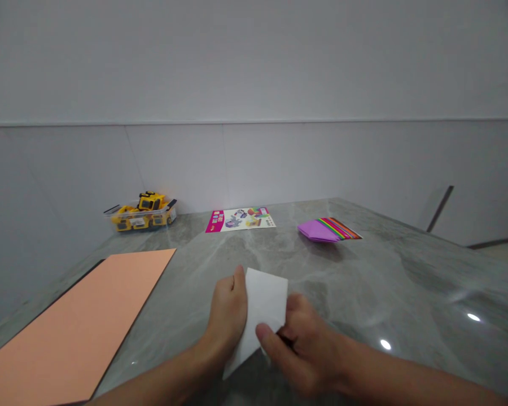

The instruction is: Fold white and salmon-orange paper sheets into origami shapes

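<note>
A piece of folded white paper (pixel 266 296) is held up above the table, tilted, between my two hands. My left hand (pixel 229 307) grips its left edge, thumb pointing up along the side; the other fingers are mostly behind the sheet. With thumb in front and fingers curled at the edge, my right hand (pixel 302 344) pinches the paper's lower right side. The paper narrows to a point at the bottom left. What lies behind the sheet is hidden.
A large orange board (pixel 80 316) lies at the left on the grey marbled table (pixel 186 304). Farther back are a clear plastic box (pixel 141 217) of yellow toy vehicles, a printed booklet (pixel 241 220) and a fan of coloured paper (pixel 325 229), purple on top. A white wall stands behind.
</note>
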Tool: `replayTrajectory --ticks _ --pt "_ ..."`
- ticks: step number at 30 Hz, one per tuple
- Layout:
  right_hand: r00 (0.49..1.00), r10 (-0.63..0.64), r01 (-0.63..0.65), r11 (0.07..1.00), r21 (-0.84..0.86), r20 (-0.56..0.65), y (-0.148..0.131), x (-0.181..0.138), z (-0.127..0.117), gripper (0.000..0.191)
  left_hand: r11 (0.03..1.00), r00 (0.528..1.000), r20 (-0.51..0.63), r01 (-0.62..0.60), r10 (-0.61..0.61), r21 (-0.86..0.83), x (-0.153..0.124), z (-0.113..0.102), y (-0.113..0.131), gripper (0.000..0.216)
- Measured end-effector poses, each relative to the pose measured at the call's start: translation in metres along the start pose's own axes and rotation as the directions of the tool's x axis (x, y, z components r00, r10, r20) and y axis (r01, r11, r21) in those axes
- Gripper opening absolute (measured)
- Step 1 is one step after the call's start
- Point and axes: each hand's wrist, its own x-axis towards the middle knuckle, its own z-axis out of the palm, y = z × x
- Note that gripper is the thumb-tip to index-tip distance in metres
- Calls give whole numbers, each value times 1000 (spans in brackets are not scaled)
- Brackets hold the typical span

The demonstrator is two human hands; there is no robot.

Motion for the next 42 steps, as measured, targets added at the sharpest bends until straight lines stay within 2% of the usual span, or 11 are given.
replayTrajectory --ticks 2,6,9,12,15,18,21,25,31,38,42 --pt "1000 21 -21 998 55 13 1 2 -2 47 1000 1000 -19 -15 15 24 4 -2 0 47" --pt "981 -74 17 954 299 178 -1 0 -7 53 1000 992 125 -10 11 -5 1 2 -3 48" --pt "976 13 -106 899 425 216 1 -1 -7 57 998 986 163 46 -39 -41 -1 5 -5 48" --pt "946 313 -318 838 443 86 17 5 -5 59 995 999 49 3 2 -98 3 0 -7 47" --pt "813 571 -481 772 416 -119 43 13 -5 57 984 992 -32 -122 118 -127 7 -5 -12 34" --pt "771 611 -512 763 395 -181 62 16 -6 56 970 965 115 -225 234 -90 5 -6 -19 54" --pt "827 506 -428 849 309 -245 64 16 -5 51 945 913 246 -326 326 -42 1 -3 -22 49" --pt "910 309 -264 946 187 -278 52 16 -3 27 955 905 317 -233 283 -186 0 -1 -21 40" --pt "904 359 -282 908 309 -231 52 16 -3 15 892 891 344 -129 296 -433 4 0 -19 43" --pt "827 508 -314 774 550 -242 65 13 4 30 861 955 218 -67 202 -504 15 -3 -28 31" --pt "705 688 -375 569 732 -173 73 14 9 26 730 977 195 69 89 -680 25 -3 -32 26"
